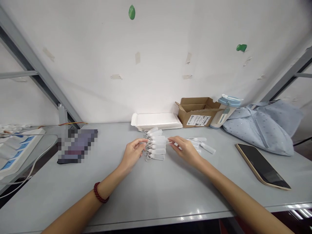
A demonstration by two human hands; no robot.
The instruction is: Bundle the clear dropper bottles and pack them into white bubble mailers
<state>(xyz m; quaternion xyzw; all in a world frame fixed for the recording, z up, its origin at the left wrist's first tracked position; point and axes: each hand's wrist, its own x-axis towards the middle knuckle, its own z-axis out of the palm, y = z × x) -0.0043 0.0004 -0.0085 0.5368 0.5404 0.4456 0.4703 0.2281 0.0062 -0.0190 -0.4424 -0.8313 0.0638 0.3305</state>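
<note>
White translucent plastic makes up the small bottles (158,145). They lie on their sides in a tight row, one behind the other, near the middle of the grey table (156,195), each with a thin wire loop at its left end. We see the left hand (133,153) at that looped end, its thumb and forefinger pinched together on the loop of one of the upper bottles and its other fingers curled in. The right hand (186,150) meets the row from the other side. Its fingers are lightly bent and its fingertips (170,139) touch the cap end, but we cannot tell whether they grip or only rest there. A red bead bracelet (100,193) sits on the left wrist.

Just beyond the right hand, a few loose bottles (203,145) of the same kind lie scattered. Behind the row, against the white wall (156,65), we find a flat stack of white cards (156,120). To the right of that are an open cardboard box (198,112) and a cup with a pale blue lid (226,110). A blue-grey cloth bag (264,127) lies further right, with a dark-screened tablet (262,166) in front of it. On the left we see a blurred dark object (76,146), and past the table edge a white and blue power strip (16,150).
</note>
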